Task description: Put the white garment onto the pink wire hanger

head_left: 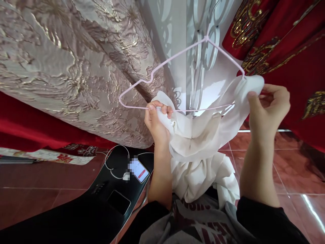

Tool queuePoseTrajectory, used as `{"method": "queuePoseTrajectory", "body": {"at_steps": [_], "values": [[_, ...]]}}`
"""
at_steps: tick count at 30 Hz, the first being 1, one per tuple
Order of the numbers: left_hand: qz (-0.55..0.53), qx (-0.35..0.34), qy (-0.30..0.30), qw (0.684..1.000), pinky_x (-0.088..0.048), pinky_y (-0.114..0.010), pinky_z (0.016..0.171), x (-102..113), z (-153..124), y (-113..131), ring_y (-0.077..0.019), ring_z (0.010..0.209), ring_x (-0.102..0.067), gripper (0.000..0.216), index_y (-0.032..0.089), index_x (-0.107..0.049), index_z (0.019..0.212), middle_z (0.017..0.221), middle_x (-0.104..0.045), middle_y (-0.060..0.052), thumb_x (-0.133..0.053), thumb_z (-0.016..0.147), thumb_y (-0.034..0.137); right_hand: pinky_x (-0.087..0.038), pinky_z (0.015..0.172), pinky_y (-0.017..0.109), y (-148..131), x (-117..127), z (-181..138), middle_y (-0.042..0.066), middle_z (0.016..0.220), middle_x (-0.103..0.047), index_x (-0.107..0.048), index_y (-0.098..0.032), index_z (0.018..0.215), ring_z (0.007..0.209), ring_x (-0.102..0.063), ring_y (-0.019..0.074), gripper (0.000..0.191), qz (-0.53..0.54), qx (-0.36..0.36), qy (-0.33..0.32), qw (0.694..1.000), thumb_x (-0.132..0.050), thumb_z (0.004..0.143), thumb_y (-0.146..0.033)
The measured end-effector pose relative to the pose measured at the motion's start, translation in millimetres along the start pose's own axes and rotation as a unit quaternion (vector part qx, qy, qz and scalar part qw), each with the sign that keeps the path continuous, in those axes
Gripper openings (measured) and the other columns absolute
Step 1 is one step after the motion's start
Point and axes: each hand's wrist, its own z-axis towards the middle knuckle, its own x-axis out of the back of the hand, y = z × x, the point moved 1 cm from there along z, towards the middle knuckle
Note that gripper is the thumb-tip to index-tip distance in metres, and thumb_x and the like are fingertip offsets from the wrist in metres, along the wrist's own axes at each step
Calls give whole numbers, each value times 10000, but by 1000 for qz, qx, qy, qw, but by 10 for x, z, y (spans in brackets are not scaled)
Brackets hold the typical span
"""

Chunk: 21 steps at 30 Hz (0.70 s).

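Left hand (156,118) pinches the thin pink wire hanger (142,81) with the white sheer cloth (203,142); right hand (269,105) grips cloth—best kept taut over its shoulder.

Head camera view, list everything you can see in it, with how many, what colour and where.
hanger: one, pale pink wire, hung up at centre, right end inside the cloth
white cloth: one, white, draped from the hanger's bar down to the lap
patterned curtain: one, beige with gold flowers, upper left
red fabric: one, red with gold embroidery, upper right
white grille: one, white scrollwork, behind the hanger
phone: one, screen lit, on a black surface at lower left
white cable: one, white, looped beside the phone
floor tiles: many, reddish brown, lower right
left hand: one, gripping cloth and the hanger's bar
right hand: one, pinching cloth at the hanger's right end
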Motion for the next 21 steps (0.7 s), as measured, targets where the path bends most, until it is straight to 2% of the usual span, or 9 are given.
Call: {"method": "queuePoseTrajectory", "body": {"at_steps": [2, 4, 6, 8, 11, 14, 16, 18, 21], "values": [[5, 1, 7, 1000, -428, -248, 531, -2, -5, -16, -136, 584, -540, 395, 199, -616, 780, 639, -452, 10, -687, 902, 569, -503, 745, 326, 14, -25, -56, 132, 1087, -626, -622, -194, 1105, 867, -622, 164, 405, 24, 32, 27, 999, -749, 721, -223], [-1, -1, 2, 1000, -427, -252, 531, -10, -13, -36, -140, 588, -540, 387, 203, -622, 784, 643, -456, 4, -689, 900, 566, -501, 757, 326, -4, -50, -101, 133, 1075, -623, -592, -194, 1109, 887, -624, 170, 408, 55, 41, 31, 997, -730, 725, -207], [-11, -4, -5, 1000, -421, -244, 527, -20, -28, -71, -140, 595, -550, 384, 201, -624, 791, 643, -463, 4, -674, 918, 560, -488, 753, 326, -54, -68, -132, 116, 974, -632, -605, -173, 1008, 840, -618, 163, 266, 69, 21, 13, 997, -691, 762, -222], [-12, -8, -5, 1000, -415, -231, 521, -33, -48, -113, -137, 601, -564, 397, 195, -612, 791, 639, -464, 10, -657, 934, 563, -436, 672, 301, -127, -80, -153, 57, 780, -581, -583, -173, 822, 709, -549, 127, 112, 65, -10, -30, 997, -638, 823, -270], [2, -12, 1, 1000, -425, -222, 525, -52, -72, -158, -133, 606, -575, 419, 190, -586, 797, 643, -463, 18, -648, 935, 581, -257, 550, 270, -248, -98, -175, -27, 598, -341, -405, -195, 621, 579, -319, 75, 353, 65, -46, -100, 992, -585, 883, -348], [4, -17, 10, 1000, -434, -220, 531, -61, -78, -164, -122, 586, -560, 423, 194, -571, 804, 641, -458, 26, -649, 931, 591, -216, 558, 262, -335, -131, -187, -42, 611, -237, -358, -186, 605, 588, -249, 66, 434, 146, -72, -127, 978, -608, 891, -396], [4, -17, 11, 1000, -436, -219, 531, -62, -79, -159, -116, 573, -548, 423, 196, -569, 803, 635, -458, 29, -654, 928, 591, -260, 570, 258, -362, -164, -187, -36, 626, -266, -414, -176, 607, 598, -285, 68, 419, 205, -76, -128, 967, -647, 877, -395], [5, -16, 8, 1000, -440, -219, 530, -62, -85, -156, -116, 574, -545, 420, 197, -574, 803, 635, -465, 27, -656, 927, 589, -339, 590, 266, -368, -204, -177, -7, 654, -379, -515, -172, 654, 632, -393, 94, 351, 228, -80, -147, 959, -645, 888, -399], [6, -16, 6, 1000, -440, -217, 527, -52, -96, -162, -118, 582, -547, 421, 198, -582, 806, 641, -476, 22, -658, 923, 595, -480, 713, 329, -370, -252, -103, 85, 847, -587, -642, -177, 884, 827, -589, 181, 318, 239, -91, -223, 941, -492, 967, -446]]}}
